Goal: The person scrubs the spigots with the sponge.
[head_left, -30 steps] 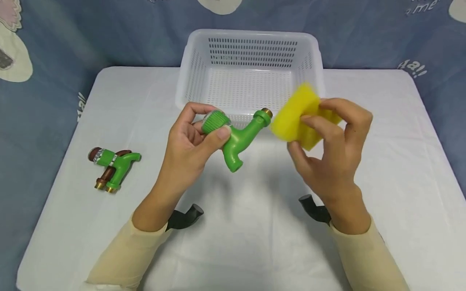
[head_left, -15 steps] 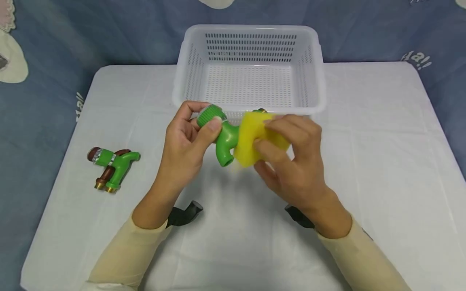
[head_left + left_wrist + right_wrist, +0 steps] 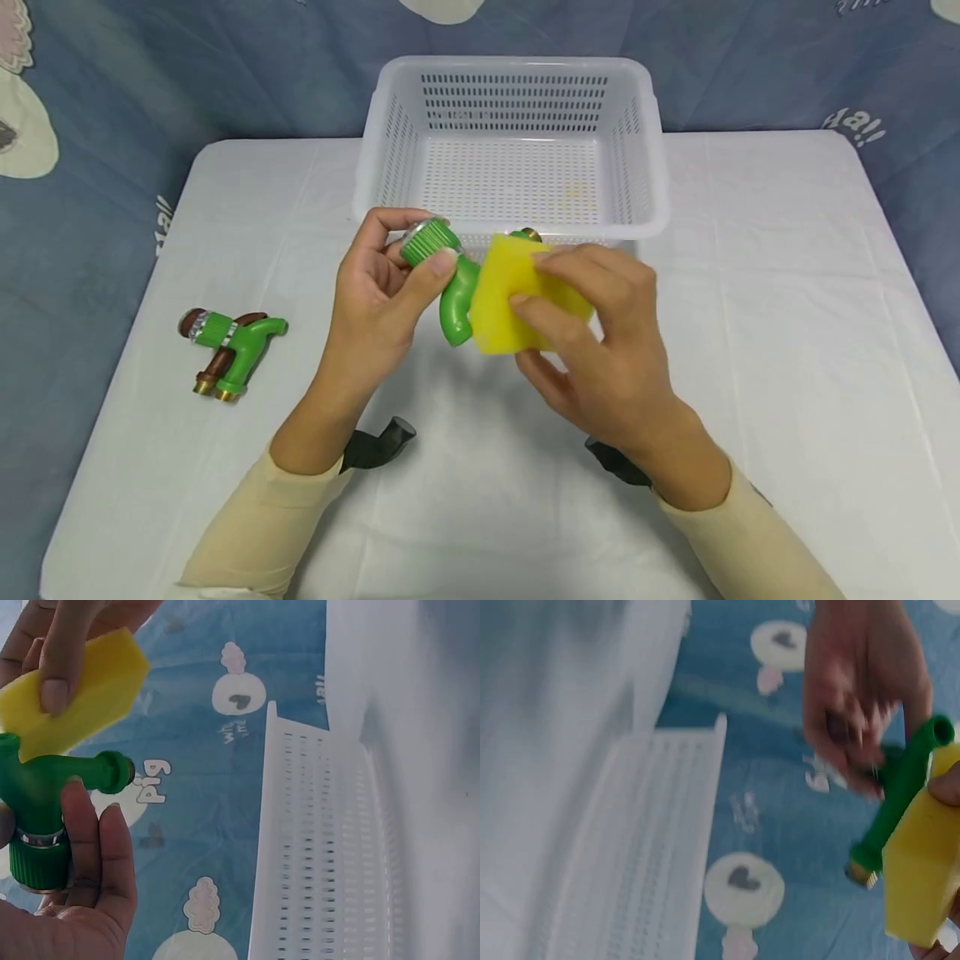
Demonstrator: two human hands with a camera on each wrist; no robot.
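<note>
My left hand grips a green toy-like faucet by its ribbed knob, thumb in front and fingers behind. A yellow sponge is pinched in my right hand and lies against the faucet's body, hiding much of its threaded arm. The brass-coloured thread end peeks out above the sponge. In the left wrist view the sponge touches the green faucet along its side. The right wrist view has the faucet beside the sponge.
A white perforated basket stands at the back of the white-covered table. On the left lie a green faucet and a brown faucet, overlapping. Black curved pieces jut from both wrists. A blue patterned cloth hangs behind.
My right hand has brought the sponge leftward onto the faucet, then slid it slightly down and left along it. The left hand keeps its hold, shifted slightly left.
</note>
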